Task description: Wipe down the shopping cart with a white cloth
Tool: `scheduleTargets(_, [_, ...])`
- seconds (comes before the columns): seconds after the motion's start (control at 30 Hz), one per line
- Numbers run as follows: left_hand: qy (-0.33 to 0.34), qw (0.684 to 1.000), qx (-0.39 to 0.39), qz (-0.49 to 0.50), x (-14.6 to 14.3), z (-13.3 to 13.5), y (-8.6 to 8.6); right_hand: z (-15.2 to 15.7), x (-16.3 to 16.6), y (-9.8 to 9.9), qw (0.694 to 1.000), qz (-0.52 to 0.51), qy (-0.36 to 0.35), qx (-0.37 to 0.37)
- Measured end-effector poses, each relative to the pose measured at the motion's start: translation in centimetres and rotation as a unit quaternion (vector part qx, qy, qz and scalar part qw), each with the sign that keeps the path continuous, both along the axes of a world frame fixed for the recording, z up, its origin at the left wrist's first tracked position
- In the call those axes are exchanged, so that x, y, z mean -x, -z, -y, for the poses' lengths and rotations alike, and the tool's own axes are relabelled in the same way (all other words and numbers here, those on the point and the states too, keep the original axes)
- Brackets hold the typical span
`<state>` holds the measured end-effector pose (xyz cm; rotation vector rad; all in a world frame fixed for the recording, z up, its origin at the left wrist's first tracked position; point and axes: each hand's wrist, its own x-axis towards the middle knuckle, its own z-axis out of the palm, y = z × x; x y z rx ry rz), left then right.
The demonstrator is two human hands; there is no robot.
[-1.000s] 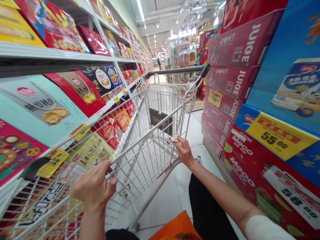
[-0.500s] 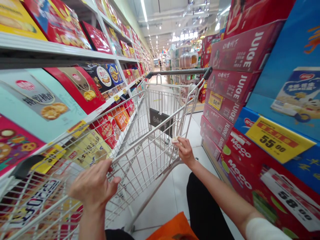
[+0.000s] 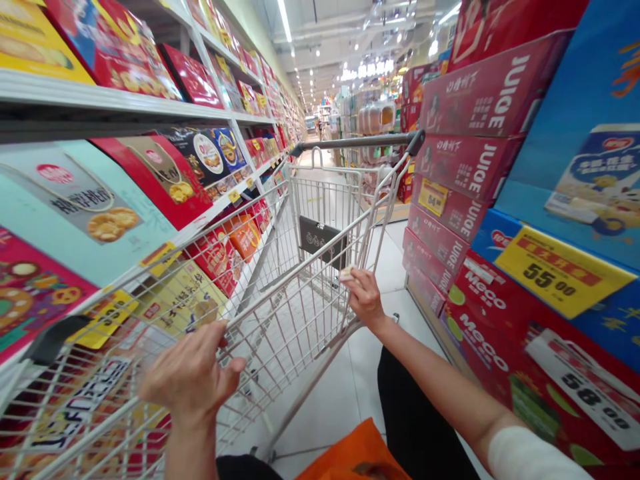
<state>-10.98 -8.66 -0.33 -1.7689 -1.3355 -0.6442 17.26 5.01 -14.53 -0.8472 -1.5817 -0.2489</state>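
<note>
A wire shopping cart (image 3: 300,220) stands in a supermarket aisle, its grey handle (image 3: 355,141) at the far end from me. My left hand (image 3: 193,377) curls over the cart's near top rim. My right hand (image 3: 365,297) grips the same rim further along, with a small pale object (image 3: 346,272) pinched at its fingertips. The basket looks empty apart from a dark sign (image 3: 320,239) on its far end. Something orange (image 3: 357,453) shows at the bottom edge, by my dark trousers.
Shelves (image 3: 115,103) of biscuit gift boxes run close along the left. Stacked red juice cartons (image 3: 470,160) and blue boxes with yellow price tags (image 3: 560,270) line the right. The white-tiled aisle floor (image 3: 345,393) runs ahead past the cart.
Both hands stay on the cart rim. The view shifts slightly and my left thumb spreads a little.
</note>
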Motion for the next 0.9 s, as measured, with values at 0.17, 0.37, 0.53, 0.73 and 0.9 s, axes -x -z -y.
scheduleTargets(0.17, [-0.003,1.000,0.004,-0.004,-0.2,0.2,-0.3,0.5,-0.3,0.2,1.000,0.013,-0.017,0.023])
scheduleTargets(0.37, [-0.011,1.000,0.012,0.004,-0.6,0.5,-0.4,-2.1,-0.7,-3.9,0.997,-0.059,0.041,-0.006])
scheduleTargets(0.53, [-0.015,1.000,0.008,0.007,-0.4,0.5,-0.1,1.0,0.1,0.9,0.999,0.020,0.006,0.031])
scheduleTargets(0.73, [-0.020,1.000,0.017,0.001,-0.2,0.5,-0.1,1.3,-0.4,-3.5,0.997,-0.066,0.038,0.029])
scheduleTargets(0.9, [-0.030,0.999,0.018,0.010,-0.3,0.6,0.1,0.2,0.9,-5.0,0.996,-0.081,0.016,0.027])
